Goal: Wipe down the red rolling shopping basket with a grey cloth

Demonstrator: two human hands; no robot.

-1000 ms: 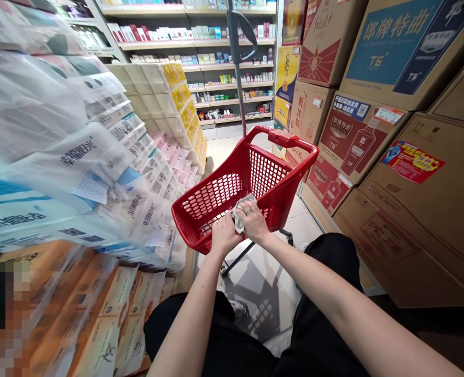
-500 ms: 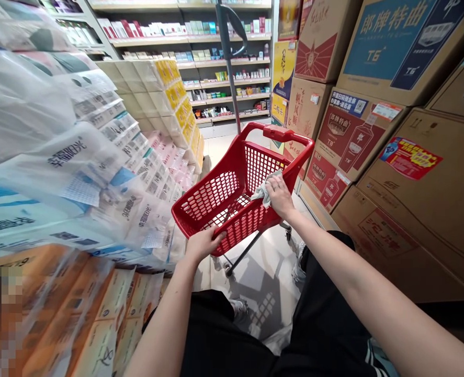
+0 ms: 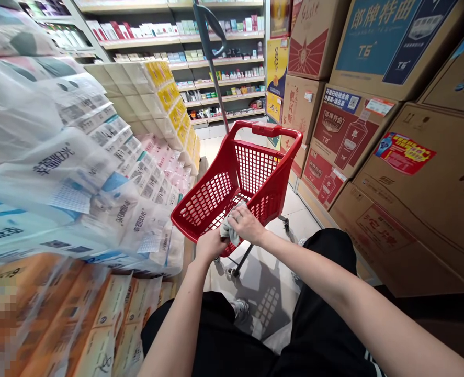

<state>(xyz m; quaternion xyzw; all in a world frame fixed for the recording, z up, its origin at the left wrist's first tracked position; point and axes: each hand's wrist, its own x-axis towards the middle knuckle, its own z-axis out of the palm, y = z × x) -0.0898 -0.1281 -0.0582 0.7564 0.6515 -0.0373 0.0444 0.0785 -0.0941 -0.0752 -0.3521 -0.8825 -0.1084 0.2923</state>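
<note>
A red shopping cart (image 3: 260, 166) with a grid-walled basket stands in front of me, angled to the right. My right hand (image 3: 248, 224) is closed on a crumpled grey-white cloth (image 3: 232, 226), pressed against the near side rim of the basket. Close beside it, my left hand (image 3: 210, 244) grips the same rim near its front corner. Its fingertips are partly hidden by the cloth and the rim. The cart's handle (image 3: 266, 129) is at the far end, beyond both hands.
Plastic-wrapped tissue packs (image 3: 94, 173) are piled at the left, with orange packs (image 3: 59, 314) below. Cardboard cartons (image 3: 357, 131) are stacked at the right. Shelves of small goods (image 3: 177, 42) stand at the back. A dark pole with a looped handle (image 3: 216, 78) rises behind the cart.
My right hand has slid the cloth along the rim, leftward and toward me, up to my left hand. My left hand keeps its hold on the rim. The view has shifted slightly.
</note>
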